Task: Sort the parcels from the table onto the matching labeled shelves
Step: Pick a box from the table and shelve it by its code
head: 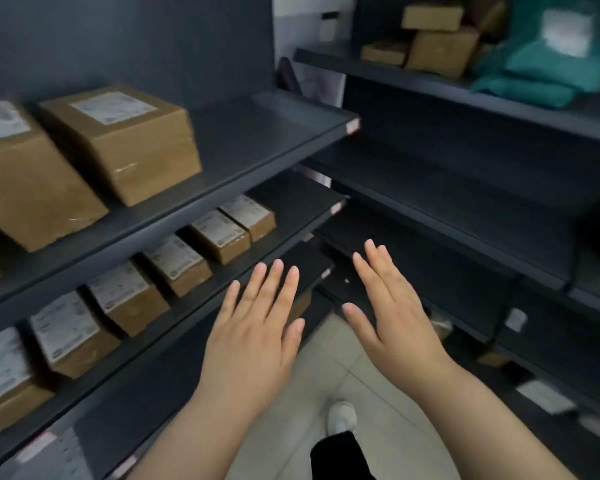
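My left hand and my right hand are both held out flat in front of me, fingers spread, holding nothing. They hover in the corner between two dark shelf units. On the left unit, two large brown parcels with white labels sit on the upper shelf. A row of several small brown labelled parcels lines the shelf below, just left of my left hand. No table shows in this view.
The right shelf unit has bare dark lower shelves. Its top shelf holds several brown boxes and teal bags. Small label tags mark shelf ends. Tiled floor and my white shoe lie below.
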Demonstrator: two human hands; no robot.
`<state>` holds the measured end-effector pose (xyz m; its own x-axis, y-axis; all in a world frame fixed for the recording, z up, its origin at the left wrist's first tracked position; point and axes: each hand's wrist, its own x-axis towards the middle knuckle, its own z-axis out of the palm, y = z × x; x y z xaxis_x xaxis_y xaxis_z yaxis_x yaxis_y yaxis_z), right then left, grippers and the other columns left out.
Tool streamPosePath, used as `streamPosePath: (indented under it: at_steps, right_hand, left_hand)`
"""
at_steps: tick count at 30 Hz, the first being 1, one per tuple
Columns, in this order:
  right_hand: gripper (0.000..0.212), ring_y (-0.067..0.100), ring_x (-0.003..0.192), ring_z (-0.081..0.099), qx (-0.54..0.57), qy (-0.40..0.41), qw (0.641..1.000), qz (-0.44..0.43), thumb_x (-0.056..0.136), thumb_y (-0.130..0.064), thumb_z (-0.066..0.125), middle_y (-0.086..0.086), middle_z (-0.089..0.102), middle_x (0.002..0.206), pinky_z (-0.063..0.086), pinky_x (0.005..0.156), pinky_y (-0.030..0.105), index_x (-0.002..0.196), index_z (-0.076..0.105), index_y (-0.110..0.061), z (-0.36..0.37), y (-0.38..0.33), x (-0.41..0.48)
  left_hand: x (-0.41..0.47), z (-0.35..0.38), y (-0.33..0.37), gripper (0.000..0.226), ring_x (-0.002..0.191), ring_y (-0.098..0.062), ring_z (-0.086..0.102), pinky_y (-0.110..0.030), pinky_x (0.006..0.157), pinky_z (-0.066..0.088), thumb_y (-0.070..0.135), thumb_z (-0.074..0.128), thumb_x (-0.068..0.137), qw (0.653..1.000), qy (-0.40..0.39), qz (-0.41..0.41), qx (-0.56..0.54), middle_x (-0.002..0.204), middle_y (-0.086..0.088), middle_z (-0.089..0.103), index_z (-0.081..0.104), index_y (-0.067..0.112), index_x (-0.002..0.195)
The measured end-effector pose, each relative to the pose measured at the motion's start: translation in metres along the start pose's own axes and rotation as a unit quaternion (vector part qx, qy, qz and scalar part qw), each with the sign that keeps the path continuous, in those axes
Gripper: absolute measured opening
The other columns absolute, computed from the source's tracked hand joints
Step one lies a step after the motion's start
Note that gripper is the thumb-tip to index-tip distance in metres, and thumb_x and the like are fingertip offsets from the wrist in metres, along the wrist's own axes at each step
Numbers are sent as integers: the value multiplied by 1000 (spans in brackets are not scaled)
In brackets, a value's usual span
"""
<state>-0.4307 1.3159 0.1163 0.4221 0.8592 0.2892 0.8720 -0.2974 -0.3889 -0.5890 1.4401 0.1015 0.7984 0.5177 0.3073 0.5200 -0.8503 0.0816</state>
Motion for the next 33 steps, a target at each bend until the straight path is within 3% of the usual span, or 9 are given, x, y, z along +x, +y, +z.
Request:
streamPosePath:
  at_steps: [8, 14, 18, 21, 28, 33]
  right_hand:
    - [65, -5, 141, -15, -43, 69, 978, 190, 91, -56, 21, -16, -8, 155, -3, 113, 18, 149, 8, -29, -73, 66, -135]
    - [63, -3, 141, -14, -75, 123, 931, 334, 96, -42, 40, -16, -9, 154, -1, 114, 20, 148, 7, -31, -150, 120, -279]
    - [63, -3, 141, -13, -116, 162, 873, 445, 93, -46, 35, -17, -6, 154, -1, 113, 19, 149, 12, -29, -215, 154, -409]
    - [67, -3, 140, -16, -144, 193, 817, 524, 89, -53, 27, -19, -7, 152, -5, 111, 16, 149, 10, -29, -258, 169, -507]
    - [61, -8, 134, -24, -151, 235, 701, 656, 97, -46, 31, -24, -16, 148, -10, 108, 14, 149, 1, -33, -314, 171, -667]
    - [62, -7, 136, -23, -128, 243, 652, 706, 94, -52, 27, -25, -16, 149, -8, 111, 17, 146, -3, -36, -325, 187, -718]
  left_hand:
    - [17, 5, 121, 60, 142, -18, 21, -38, 113, 13, 42, 27, 96, 983, -28, 170, -54, 152, -2, 24, 13, 17, 149]
    - [8, 19, 284, 60, 143, -16, 12, -34, 116, 5, 46, 19, 95, 946, -82, 301, -88, 154, 1, 16, 6, 22, 148]
    - [-31, 21, 437, 60, 140, -7, -18, -28, 113, -11, 53, -5, 86, 899, -105, 390, -167, 152, 12, -15, -19, 33, 141]
    - [-70, 17, 545, 53, 137, -4, -26, -28, 112, -14, 52, -2, 91, 858, -130, 455, -199, 150, 14, -25, -27, 36, 136]
    - [-146, 13, 710, 58, 142, -3, -17, -28, 115, -9, 50, -3, 88, 761, -154, 575, -256, 154, 14, -11, -12, 34, 143]
    - [-171, 25, 793, 55, 142, -4, -12, -35, 117, 1, 45, 9, 93, 715, -159, 622, -277, 154, 11, -8, -7, 31, 145]
